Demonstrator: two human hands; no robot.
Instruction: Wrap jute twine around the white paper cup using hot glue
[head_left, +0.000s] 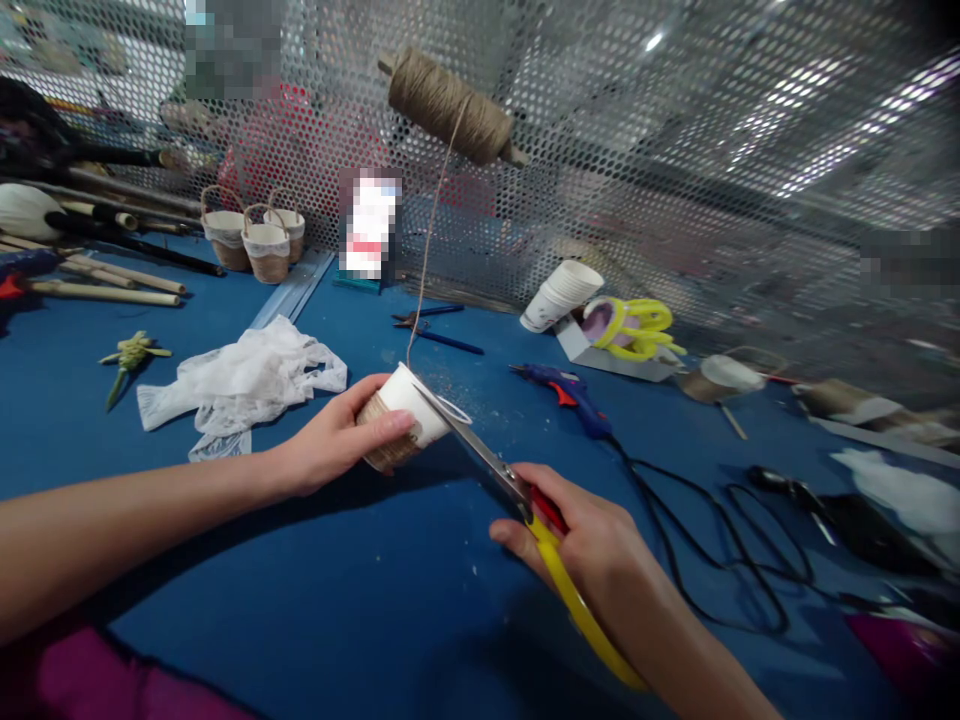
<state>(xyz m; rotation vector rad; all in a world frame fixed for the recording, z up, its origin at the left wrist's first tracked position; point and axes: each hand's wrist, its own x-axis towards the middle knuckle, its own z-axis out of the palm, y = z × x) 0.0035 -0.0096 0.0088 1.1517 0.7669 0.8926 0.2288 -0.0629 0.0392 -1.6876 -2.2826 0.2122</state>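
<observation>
In the head view, the left hand point(341, 440) grips a paper cup point(403, 393) partly wrapped in string point(388, 455), over the blue table point(315, 600), between its near and far edges. The right hand point(592, 530) grips scissors point(491, 463) by the cup.

One head-worn camera looks forward and down, close over the worktop point(405, 600), facing the mesh point(637, 120) behind it.

Lace point(247, 375) left of cup point(421, 424) | glue gun point(568, 393) right | baskets point(267, 254) behind lace
</observation>
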